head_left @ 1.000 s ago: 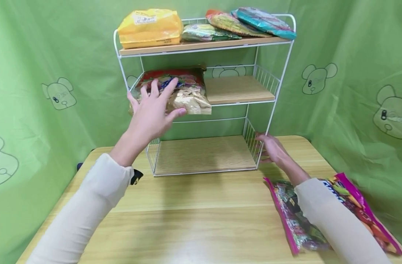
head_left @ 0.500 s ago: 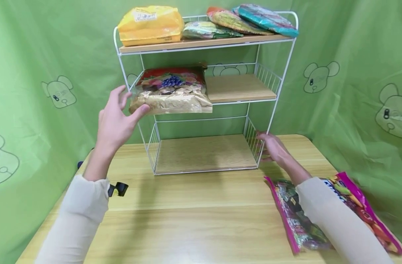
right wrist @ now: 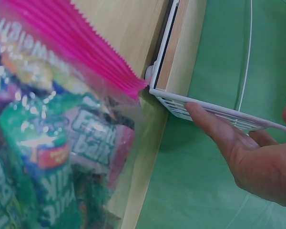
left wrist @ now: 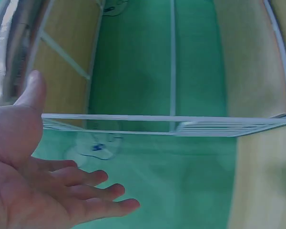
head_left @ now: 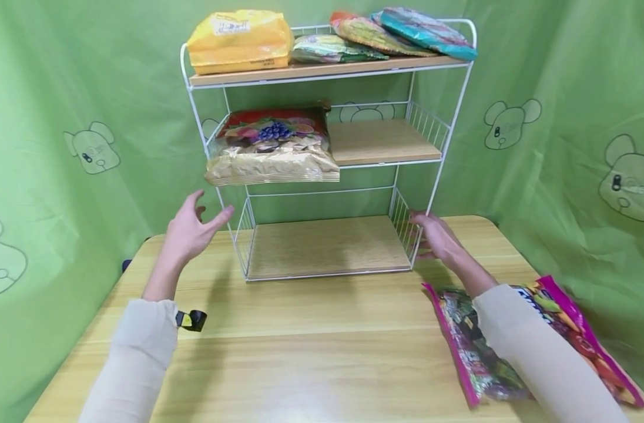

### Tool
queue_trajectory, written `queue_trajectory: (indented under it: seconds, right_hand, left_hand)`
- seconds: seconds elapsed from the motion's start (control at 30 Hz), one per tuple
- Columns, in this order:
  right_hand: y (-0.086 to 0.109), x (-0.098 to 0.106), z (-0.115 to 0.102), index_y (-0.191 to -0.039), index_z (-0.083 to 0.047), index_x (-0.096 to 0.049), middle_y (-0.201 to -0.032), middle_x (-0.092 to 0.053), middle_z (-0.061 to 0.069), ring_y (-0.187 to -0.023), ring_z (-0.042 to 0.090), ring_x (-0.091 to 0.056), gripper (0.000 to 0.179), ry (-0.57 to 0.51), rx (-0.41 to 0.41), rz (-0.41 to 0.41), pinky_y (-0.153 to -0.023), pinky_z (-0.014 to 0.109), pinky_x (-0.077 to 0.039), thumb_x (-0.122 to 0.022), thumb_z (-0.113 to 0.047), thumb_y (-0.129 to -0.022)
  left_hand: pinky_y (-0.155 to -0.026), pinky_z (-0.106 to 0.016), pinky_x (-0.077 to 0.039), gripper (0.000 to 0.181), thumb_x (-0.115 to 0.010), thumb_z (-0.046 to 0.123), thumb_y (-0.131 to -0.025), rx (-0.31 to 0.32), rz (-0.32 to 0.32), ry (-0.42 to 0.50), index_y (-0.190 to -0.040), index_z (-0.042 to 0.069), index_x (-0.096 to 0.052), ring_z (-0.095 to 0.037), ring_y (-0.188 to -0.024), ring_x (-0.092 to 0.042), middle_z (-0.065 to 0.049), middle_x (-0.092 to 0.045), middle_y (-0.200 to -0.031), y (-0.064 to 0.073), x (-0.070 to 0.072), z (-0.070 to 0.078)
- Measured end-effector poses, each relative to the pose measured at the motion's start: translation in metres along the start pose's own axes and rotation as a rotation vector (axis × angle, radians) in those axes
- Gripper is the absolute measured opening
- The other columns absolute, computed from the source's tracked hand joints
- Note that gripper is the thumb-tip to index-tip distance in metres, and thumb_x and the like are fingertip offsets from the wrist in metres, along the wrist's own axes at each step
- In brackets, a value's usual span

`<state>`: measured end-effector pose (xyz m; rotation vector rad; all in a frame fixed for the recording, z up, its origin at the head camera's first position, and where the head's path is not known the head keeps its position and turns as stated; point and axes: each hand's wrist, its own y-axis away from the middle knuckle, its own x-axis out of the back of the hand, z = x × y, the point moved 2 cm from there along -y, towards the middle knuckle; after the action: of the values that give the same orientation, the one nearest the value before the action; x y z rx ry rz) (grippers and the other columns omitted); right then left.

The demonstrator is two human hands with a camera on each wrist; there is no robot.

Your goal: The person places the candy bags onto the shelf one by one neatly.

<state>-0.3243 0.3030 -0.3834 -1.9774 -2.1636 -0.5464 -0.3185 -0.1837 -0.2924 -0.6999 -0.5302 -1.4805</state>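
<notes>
In the head view, my left hand [head_left: 187, 235] hangs in the air left of the white wire shelf rack [head_left: 328, 276], thumb and fingers spread, holding nothing. The left wrist view shows the open palm [left wrist: 19, 191] beside the rack's side rail. Above it, a gold and red snack bag [head_left: 274, 147] with printed fruit lies on the middle shelf, its front end jutting past the edge. My right hand [head_left: 438, 238] rests against the rack's lower right side; in the right wrist view its extended fingers [right wrist: 214, 126] touch the side grid. Some fingertips are partly hidden by the wires.
A yellow bag [head_left: 240, 44], a green bag [head_left: 335, 50], an orange-yellow bag [head_left: 380, 35] and a blue bag [head_left: 428, 32] lie on the top shelf. A pink-edged candy bag [head_left: 570, 335] lies on the wooden table [head_left: 311, 364] under my right forearm. Green curtain surrounds the table.
My left hand has moved from over the gold and red bag to its left end, then down and away from it. The right hand stays at the rack's side.
</notes>
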Motion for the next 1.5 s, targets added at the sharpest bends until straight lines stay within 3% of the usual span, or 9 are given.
queue_trajectory:
  seconds: [0.27,0.43,0.7,0.87,0.97,1.1,1.33,1.5]
  right_hand:
    - [0.0,0.0,-0.001,-0.164,-0.018,-0.011,-0.158,-0.029,0.034,-0.129,0.058,-0.048,0.064,-0.001,-0.001,0.005,-0.099,0.061,-0.055,-0.026,-0.045,-0.108]
    - [0.0,-0.002,-0.001,-0.164,-0.019,-0.011,-0.159,-0.028,0.033,-0.128,0.058,-0.048,0.065,-0.009,0.0,0.001,-0.099,0.062,-0.054,-0.027,-0.046,-0.107]
    - [-0.002,0.001,-0.002,-0.164,-0.018,-0.01,-0.159,-0.027,0.034,-0.13,0.058,-0.047,0.066,-0.01,0.003,-0.004,-0.099,0.062,-0.054,-0.026,-0.047,-0.107]
    - [-0.002,0.001,-0.002,-0.164,-0.018,-0.011,-0.158,-0.028,0.035,-0.13,0.058,-0.048,0.066,-0.017,-0.006,0.001,-0.097,0.06,-0.056,-0.028,-0.046,-0.107]
    - [-0.003,0.001,-0.001,-0.164,-0.019,-0.01,-0.159,-0.027,0.035,-0.13,0.058,-0.048,0.065,-0.014,-0.009,-0.002,-0.097,0.06,-0.056,-0.027,-0.045,-0.107]
    - [-0.004,0.0,0.0,-0.164,-0.021,-0.01,-0.159,-0.027,0.034,-0.131,0.057,-0.047,0.064,-0.009,-0.007,-0.007,-0.099,0.061,-0.055,-0.027,-0.046,-0.107]
    - [-0.003,0.001,-0.001,-0.164,-0.02,-0.01,-0.159,-0.028,0.034,-0.131,0.057,-0.047,0.065,-0.003,-0.008,-0.004,-0.098,0.059,-0.056,-0.027,-0.047,-0.107]
    - [-0.002,0.0,0.0,-0.164,-0.02,-0.01,-0.159,-0.028,0.034,-0.13,0.057,-0.047,0.065,-0.013,-0.008,-0.006,-0.1,0.062,-0.054,-0.027,-0.047,-0.107]
  left_hand:
    - [-0.119,-0.074,-0.021,0.087,-0.047,0.059,-0.1,0.029,-0.097,0.064,-0.164,0.016,-0.007,-0.052,-0.15,-0.021,-0.026,-0.015,-0.166,-0.006,-0.044,-0.028]
    - [-0.122,-0.071,-0.02,0.08,-0.046,0.046,-0.104,0.078,-0.123,0.14,-0.164,0.012,-0.006,-0.052,-0.15,-0.019,-0.028,-0.015,-0.166,-0.01,-0.06,-0.036]
    - [-0.104,-0.061,-0.051,0.071,-0.043,0.038,-0.106,0.139,-0.169,0.295,-0.164,0.016,-0.009,-0.047,-0.146,-0.033,-0.026,-0.024,-0.164,-0.016,-0.071,-0.033]
    - [-0.1,-0.056,-0.055,0.063,-0.039,0.029,-0.107,0.162,-0.18,0.352,-0.163,0.013,-0.017,-0.046,-0.13,-0.049,-0.025,-0.036,-0.157,-0.02,-0.076,-0.031]
    - [-0.097,-0.054,-0.057,0.06,-0.036,0.022,-0.107,0.181,-0.176,0.366,-0.163,0.012,-0.017,-0.035,-0.11,-0.058,-0.026,-0.043,-0.148,-0.02,-0.077,-0.031]
    - [-0.09,-0.052,-0.058,0.061,-0.031,0.017,-0.106,0.188,-0.171,0.38,-0.164,0.013,-0.012,-0.022,-0.089,-0.055,-0.024,-0.047,-0.135,-0.022,-0.077,-0.031]
    - [-0.084,-0.048,-0.06,0.061,-0.031,0.016,-0.104,0.179,-0.174,0.373,-0.163,0.008,-0.016,-0.022,-0.085,-0.054,-0.017,-0.047,-0.118,-0.022,-0.078,-0.03]
    - [-0.085,-0.05,-0.061,0.065,-0.031,0.016,-0.104,0.177,-0.175,0.368,-0.164,0.011,-0.006,-0.02,-0.084,-0.052,-0.022,-0.046,-0.129,-0.022,-0.079,-0.033]
